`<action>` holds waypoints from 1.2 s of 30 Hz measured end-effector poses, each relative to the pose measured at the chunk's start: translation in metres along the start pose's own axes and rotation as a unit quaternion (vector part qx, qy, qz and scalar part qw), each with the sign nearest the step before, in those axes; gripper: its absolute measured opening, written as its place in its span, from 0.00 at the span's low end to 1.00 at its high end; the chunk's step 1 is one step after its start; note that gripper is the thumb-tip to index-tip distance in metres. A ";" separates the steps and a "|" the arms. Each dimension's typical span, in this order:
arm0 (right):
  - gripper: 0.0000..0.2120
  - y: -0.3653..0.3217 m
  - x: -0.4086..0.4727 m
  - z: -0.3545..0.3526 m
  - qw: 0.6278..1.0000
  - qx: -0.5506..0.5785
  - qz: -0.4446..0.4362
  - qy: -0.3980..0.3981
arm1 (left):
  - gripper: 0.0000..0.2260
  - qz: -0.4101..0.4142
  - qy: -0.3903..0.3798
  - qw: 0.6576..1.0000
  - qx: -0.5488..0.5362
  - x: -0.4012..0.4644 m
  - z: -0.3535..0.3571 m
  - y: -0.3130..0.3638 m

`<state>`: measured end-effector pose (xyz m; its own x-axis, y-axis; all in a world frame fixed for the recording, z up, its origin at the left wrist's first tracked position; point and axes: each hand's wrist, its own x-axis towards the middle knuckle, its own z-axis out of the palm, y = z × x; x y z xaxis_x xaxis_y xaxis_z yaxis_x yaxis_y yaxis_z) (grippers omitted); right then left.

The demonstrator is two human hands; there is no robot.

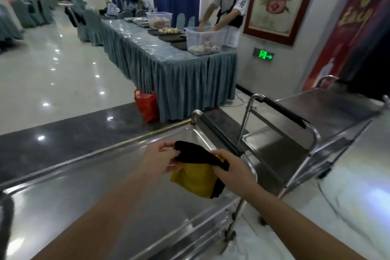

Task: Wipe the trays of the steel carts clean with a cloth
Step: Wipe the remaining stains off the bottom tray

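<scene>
A yellow and black cloth [195, 177] hangs in the air over the top tray [84, 192] of the near steel cart. My left hand [160, 160] pinches its black upper edge on the left. My right hand [230, 170] grips the same edge on the right, so the cloth is stretched between both hands. A second steel cart [329, 112] stands just to the right, with its black-padded handle [282, 112] facing the near cart.
A long table with a blue-grey skirt [179, 82] stands ahead, with plastic tubs [202, 40] on it and a person [230, 6] working there. A red bag [146, 105] sits on the floor by the table. The near cart's black handle [219, 135] crosses its right end.
</scene>
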<state>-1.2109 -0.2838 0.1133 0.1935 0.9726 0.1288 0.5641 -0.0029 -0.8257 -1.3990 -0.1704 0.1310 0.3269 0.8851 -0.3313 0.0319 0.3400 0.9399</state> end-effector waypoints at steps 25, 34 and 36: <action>0.12 0.223 0.135 -0.119 0.977 0.052 0.206 0.028 | 0.05 -0.073 0.025 0.992 0.102 0.234 0.234 -0.011; 0.24 0.246 0.141 -0.088 0.970 0.035 0.194 -0.142 | 0.15 0.132 -0.048 0.891 0.432 0.239 0.213 -0.063; 0.24 0.242 0.144 -0.085 0.973 0.014 0.182 -0.140 | 0.15 0.148 -0.061 0.891 0.424 0.233 0.208 -0.067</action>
<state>-0.9781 -0.1646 -0.0215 0.1482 0.9335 -0.3264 0.4756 -0.3566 -0.8041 -1.1284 -0.0534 0.0082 0.5380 0.8375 -0.0956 0.6131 -0.3109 0.7262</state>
